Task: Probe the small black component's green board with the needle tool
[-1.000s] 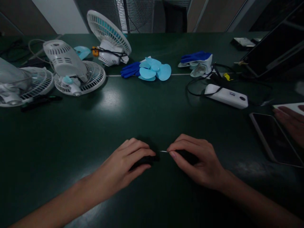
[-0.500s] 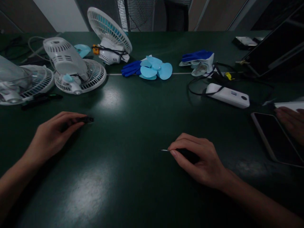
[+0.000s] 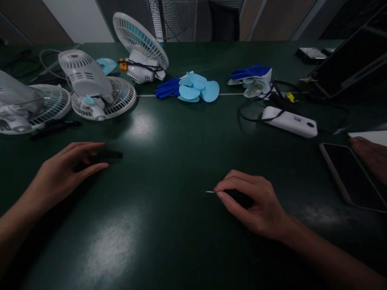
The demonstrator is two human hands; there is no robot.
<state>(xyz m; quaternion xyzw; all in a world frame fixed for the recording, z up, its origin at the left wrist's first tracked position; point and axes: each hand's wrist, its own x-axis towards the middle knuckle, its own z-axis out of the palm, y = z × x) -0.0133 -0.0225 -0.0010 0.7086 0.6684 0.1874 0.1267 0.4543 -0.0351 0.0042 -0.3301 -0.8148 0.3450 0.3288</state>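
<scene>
On the left side of the dark green table (image 3: 169,161), my left hand (image 3: 66,169) is open, thumb and fingers apart. A small black object (image 3: 113,154) lies on the table between and just beyond its fingertips; its kind is too dark to make out. Right of centre, my right hand (image 3: 254,201) is closed in a pinch on a slim tool with a thin metal tip (image 3: 209,191) pointing left. The rest of that tool is hidden in the dark inside the hand.
White fans (image 3: 90,84) stand and lie at the back left, with a black tool (image 3: 56,128) before them. Light-blue fan blades (image 3: 198,87), gloves (image 3: 250,76), a white power bank-like box (image 3: 289,121) and a phone (image 3: 352,175) lie around. Another person's hand (image 3: 370,157) is at the right edge.
My left hand moved from beside the right hand to the left, carrying the black object, and has let it go on the table. My right hand has stayed in place with its metal-tipped tool.
</scene>
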